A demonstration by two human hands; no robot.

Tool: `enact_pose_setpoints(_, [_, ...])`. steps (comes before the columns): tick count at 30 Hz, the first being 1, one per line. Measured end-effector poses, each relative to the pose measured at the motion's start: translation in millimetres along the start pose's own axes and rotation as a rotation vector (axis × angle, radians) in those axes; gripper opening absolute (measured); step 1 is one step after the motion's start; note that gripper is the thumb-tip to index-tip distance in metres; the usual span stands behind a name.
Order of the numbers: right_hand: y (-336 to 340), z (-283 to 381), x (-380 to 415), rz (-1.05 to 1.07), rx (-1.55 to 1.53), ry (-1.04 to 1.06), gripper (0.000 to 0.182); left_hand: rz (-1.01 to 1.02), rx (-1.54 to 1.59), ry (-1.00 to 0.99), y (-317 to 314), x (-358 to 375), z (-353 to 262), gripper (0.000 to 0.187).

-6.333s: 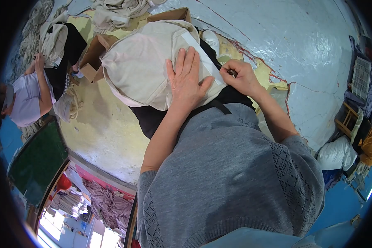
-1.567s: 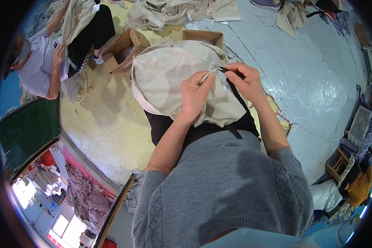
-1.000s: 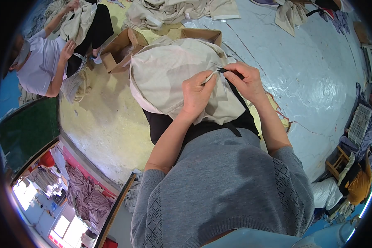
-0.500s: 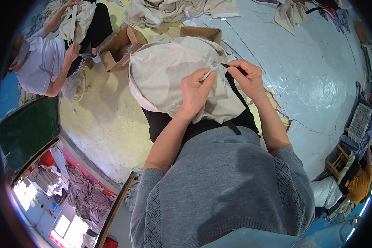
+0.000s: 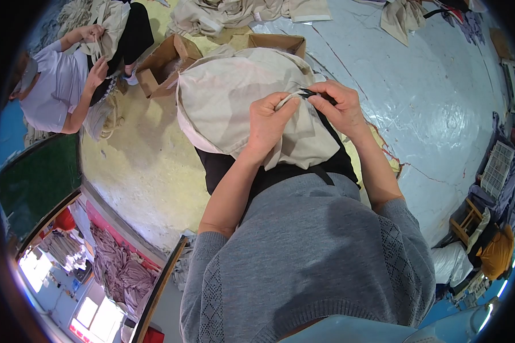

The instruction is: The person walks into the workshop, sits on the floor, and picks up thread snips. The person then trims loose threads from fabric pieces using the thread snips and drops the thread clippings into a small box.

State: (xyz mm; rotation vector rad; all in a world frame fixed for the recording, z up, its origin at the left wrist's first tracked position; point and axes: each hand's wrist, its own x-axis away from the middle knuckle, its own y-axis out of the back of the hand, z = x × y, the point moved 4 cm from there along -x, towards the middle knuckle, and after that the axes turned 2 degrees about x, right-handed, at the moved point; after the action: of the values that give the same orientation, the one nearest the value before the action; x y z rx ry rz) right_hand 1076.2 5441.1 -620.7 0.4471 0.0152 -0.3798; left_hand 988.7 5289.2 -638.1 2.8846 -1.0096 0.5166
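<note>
A large piece of beige cloth [image 5: 229,94] lies over my lap, its edge gathered up on the right side. My left hand [image 5: 270,121] pinches a fold of this cloth between thumb and fingers. Close by on the right, my right hand [image 5: 339,106] is closed around small black thread snips [image 5: 308,92]. Their pointed tip is at the pinched fold, near the left fingertips. Most of the snips' body is hidden inside the right fingers.
Two cardboard boxes [image 5: 169,66] stand on the floor beyond my knees. At the left, a co-worker [image 5: 57,91] in a white top handles beige cloth. A heap of beige cloth [image 5: 229,14] lies ahead. A white crate [image 5: 498,168] is at the right.
The right hand has moved slightly left, bringing the snips up to the fold in my left hand. The co-worker's hands have shifted on their cloth.
</note>
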Motion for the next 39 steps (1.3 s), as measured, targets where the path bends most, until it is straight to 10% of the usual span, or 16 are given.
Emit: enact_pose_setpoints(39, [5, -14, 3, -0.049, -0.130, -0.035, 0.014, 0.118, 0.096, 0.131, 4, -4, 6, 0.012])
